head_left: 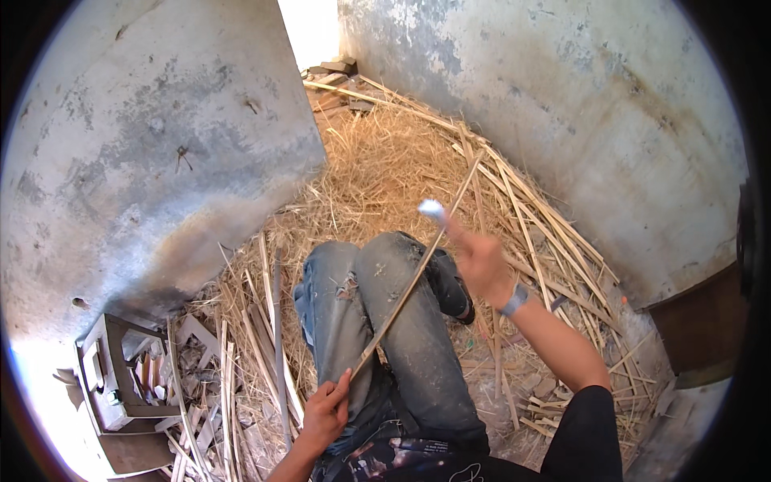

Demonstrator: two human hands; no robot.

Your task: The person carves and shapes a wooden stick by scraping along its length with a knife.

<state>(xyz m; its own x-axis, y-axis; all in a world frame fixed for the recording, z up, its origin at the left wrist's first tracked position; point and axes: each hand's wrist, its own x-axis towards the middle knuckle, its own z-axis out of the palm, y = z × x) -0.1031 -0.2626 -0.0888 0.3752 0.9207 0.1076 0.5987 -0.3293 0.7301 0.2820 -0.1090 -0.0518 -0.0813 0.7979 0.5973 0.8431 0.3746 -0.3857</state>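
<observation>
A long, thin bamboo strip (404, 299) slants across my jeans, its near end low by my lap and its far end up to the right over the shavings. My left hand (324, 412) is closed around the near end, index finger along it. Beside the upper half of the strip is my right hand (483, 261), smeared by motion, with a grey band on the wrist. A bright white bit (431, 209) shows at its fingertips; I cannot make out what it is. Whether this hand grips the strip is unclear.
Pale shavings (393, 161) cover the floor ahead. Split strips (554, 229) lie along the right wall (578, 104); more strips (265, 345) lie left of my legs. A wooden frame (120, 377) stands at lower left, near the left wall (161, 145). Bricks (337, 68) sit by the opening.
</observation>
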